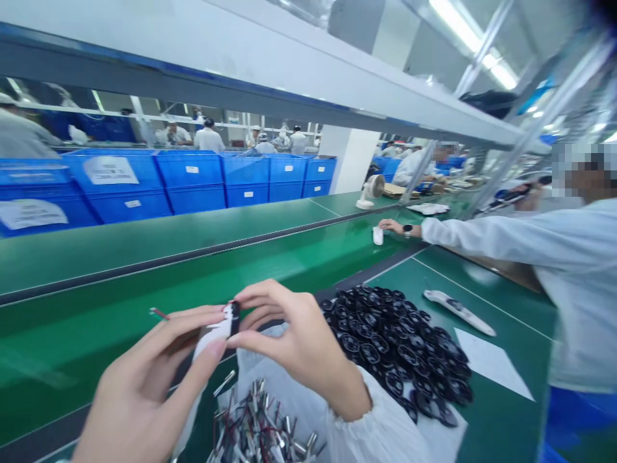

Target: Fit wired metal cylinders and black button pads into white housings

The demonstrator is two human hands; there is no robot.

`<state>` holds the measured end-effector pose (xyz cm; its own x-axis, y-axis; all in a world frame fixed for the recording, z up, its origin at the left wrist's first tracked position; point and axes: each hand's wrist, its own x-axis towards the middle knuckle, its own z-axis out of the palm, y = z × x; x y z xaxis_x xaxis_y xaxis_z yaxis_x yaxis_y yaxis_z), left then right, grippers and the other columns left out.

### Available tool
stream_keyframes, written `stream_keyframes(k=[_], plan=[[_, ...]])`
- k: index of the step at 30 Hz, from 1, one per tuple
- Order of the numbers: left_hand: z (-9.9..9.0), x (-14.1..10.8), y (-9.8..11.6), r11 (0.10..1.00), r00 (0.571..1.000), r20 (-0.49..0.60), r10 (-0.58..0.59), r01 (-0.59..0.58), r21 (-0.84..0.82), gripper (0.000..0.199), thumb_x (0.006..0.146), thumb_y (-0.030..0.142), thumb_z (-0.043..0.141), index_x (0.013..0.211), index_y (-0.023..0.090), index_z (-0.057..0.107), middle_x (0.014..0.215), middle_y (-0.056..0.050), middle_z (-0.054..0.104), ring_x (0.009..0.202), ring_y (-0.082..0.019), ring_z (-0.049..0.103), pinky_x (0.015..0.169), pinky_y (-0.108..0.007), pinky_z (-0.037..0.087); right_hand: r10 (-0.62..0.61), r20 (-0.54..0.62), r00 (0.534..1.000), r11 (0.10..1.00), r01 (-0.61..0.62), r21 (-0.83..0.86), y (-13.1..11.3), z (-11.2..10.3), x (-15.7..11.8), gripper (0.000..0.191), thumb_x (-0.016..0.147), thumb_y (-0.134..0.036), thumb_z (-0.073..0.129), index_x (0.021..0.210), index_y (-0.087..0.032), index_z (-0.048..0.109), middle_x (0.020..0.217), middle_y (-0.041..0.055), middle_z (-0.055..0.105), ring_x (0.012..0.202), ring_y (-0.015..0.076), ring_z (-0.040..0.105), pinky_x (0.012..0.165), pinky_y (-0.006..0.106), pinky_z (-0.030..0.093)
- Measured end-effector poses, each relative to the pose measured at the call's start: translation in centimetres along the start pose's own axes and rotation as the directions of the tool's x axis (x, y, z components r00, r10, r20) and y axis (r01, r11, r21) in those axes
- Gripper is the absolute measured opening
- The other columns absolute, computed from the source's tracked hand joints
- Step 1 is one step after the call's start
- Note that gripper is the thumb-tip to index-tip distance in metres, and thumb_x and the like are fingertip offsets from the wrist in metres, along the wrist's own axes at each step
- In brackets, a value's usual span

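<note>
My left hand (159, 373) holds a white plastic part (214, 333) between thumb and fingers, and thin red and green wires stick out beyond its fingers. At the end of the white part, my right hand (289, 341) pinches a small black piece (234, 319) against it. Below the hands lies a heap of small metal cylinders with wires (263, 427). Right of my right hand is a large pile of black oval parts (395, 347) on the green bench.
A white elongated device (457, 312) and a white sheet (494, 361) lie on the right bench. Another person's hand (393, 226) touches a white item (378, 236) on the green belt (270, 257). A small fan (371, 191) and blue bins (190, 180) stand beyond; a shelf beam hangs above.
</note>
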<state>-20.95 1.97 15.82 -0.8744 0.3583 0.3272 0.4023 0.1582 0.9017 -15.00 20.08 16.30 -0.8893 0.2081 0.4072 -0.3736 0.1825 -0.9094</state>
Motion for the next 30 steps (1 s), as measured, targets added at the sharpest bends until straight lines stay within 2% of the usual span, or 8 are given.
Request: stream_keyframes(k=[3, 7, 13, 19, 24, 27, 29, 30], plan=[[0.1, 0.2, 0.5, 0.998, 0.998, 0.064, -0.005, 0.008, -0.056, 0.020, 0.086, 0.043, 0.079, 0.098, 0.027, 0.081, 0.112, -0.006, 0.077, 0.095, -0.024, 0.077, 0.077, -0.022, 0.065, 0.036, 0.017, 0.999, 0.997, -0.035, -0.062, -0.1, -0.1, -0.3, 0.041, 0.079, -0.037, 0.087, 0.107, -0.022, 0.060, 0.105, 0.0052, 0.079, 0.074, 0.0169, 0.079, 0.072, 0.027, 0.068], [0.7, 0.2, 0.7, 0.986, 0.999, 0.046, 0.016, -0.008, -0.167, 0.007, 0.086, 0.032, 0.078, 0.089, 0.027, 0.082, 0.099, -0.005, 0.077, 0.093, -0.019, 0.076, 0.079, -0.018, 0.063, 0.032, 0.048, 0.998, 0.989, -0.025, -0.145, 0.1, -0.5, -0.7, 0.040, 0.084, -0.034, 0.083, 0.108, -0.025, 0.052, 0.108, 0.0052, 0.080, 0.064, 0.0154, 0.076, 0.062, 0.026, 0.066], [0.9, 0.2, 0.3, 0.979, 0.986, 0.159, 0.054, -0.020, -0.205, 0.006, 0.087, 0.025, 0.076, 0.087, 0.027, 0.081, 0.093, -0.003, 0.075, 0.093, -0.017, 0.073, 0.081, -0.020, 0.062, 0.023, 0.133, 0.991, 0.964, 0.013, -0.266, 0.7, -1.4, -1.0, 0.068, 0.086, -0.029, 0.081, 0.143, -0.031, 0.042, 0.104, 0.0016, 0.078, 0.066, 0.0164, 0.076, 0.058, 0.027, 0.063], [0.7, 0.3, 0.0, 0.997, 0.986, 0.167, -0.010, 0.022, -0.070, 0.009, 0.081, 0.032, 0.081, 0.080, 0.024, 0.076, 0.089, -0.002, 0.073, 0.084, -0.018, 0.072, 0.072, -0.024, 0.061, 0.085, 0.243, 0.966, 0.919, 0.018, -0.393, -0.2, -1.1, -0.9, 0.081, 0.092, -0.027, 0.074, 0.160, -0.038, 0.031, 0.105, 0.0006, 0.078, 0.065, 0.0151, 0.074, 0.068, 0.031, 0.063], [1.1, 0.1, -0.5, 0.993, 0.989, 0.128, 0.068, -0.080, 0.085, 0.009, 0.080, 0.034, 0.079, 0.080, 0.025, 0.078, 0.088, -0.002, 0.075, 0.085, -0.021, 0.072, 0.075, -0.030, 0.058, 0.242, 0.298, 0.924, 0.886, -0.085, -0.456, -1.4, -1.3, -1.0, 0.089, 0.092, -0.023, 0.074, 0.163, -0.041, 0.023, 0.115, 0.0012, 0.077, 0.076, 0.0149, 0.076, 0.075, 0.030, 0.062], [1.6, 1.2, -2.0, 0.955, 0.984, 0.164, 0.065, -0.109, 0.276, 0.019, 0.082, 0.042, 0.073, 0.083, 0.023, 0.078, 0.091, -0.003, 0.076, 0.086, -0.021, 0.072, 0.078, -0.031, 0.056, 0.203, 0.285, 0.937, 0.878, -0.045, -0.477, -3.3, -2.5, -1.6, 0.049, 0.096, -0.024, 0.070, 0.141, -0.031, 0.052, 0.102, 0.0001, 0.077, 0.076, 0.0144, 0.074, 0.069, 0.025, 0.058], [1.8, 3.1, -3.7, 0.899, 0.979, 0.205, 0.013, -0.101, 0.426, 0.023, 0.082, 0.044, 0.069, 0.083, 0.022, 0.077, 0.091, -0.004, 0.077, 0.087, -0.023, 0.072, 0.081, -0.032, 0.055, -0.012, 0.308, 0.951, 0.871, 0.161, -0.465, -4.9, -3.7, -2.5, 0.005, 0.100, -0.026, 0.064, 0.105, -0.025, 0.062, 0.085, -0.0006, 0.073, 0.070, 0.0144, 0.070, 0.063, 0.024, 0.053], [1.9, 4.3, -4.7, 0.873, 0.974, 0.225, -0.014, -0.098, 0.477, 0.024, 0.080, 0.043, 0.068, 0.082, 0.021, 0.077, 0.090, -0.005, 0.077, 0.088, -0.024, 0.072, 0.083, -0.033, 0.054, -0.121, 0.325, 0.938, 0.849, 0.267, -0.455, -5.6, -4.2, -3.2, 0.009, 0.101, -0.027, 0.062, 0.093, -0.024, 0.060, 0.077, -0.0010, 0.069, 0.066, 0.0144, 0.066, 0.059, 0.025, 0.051]])
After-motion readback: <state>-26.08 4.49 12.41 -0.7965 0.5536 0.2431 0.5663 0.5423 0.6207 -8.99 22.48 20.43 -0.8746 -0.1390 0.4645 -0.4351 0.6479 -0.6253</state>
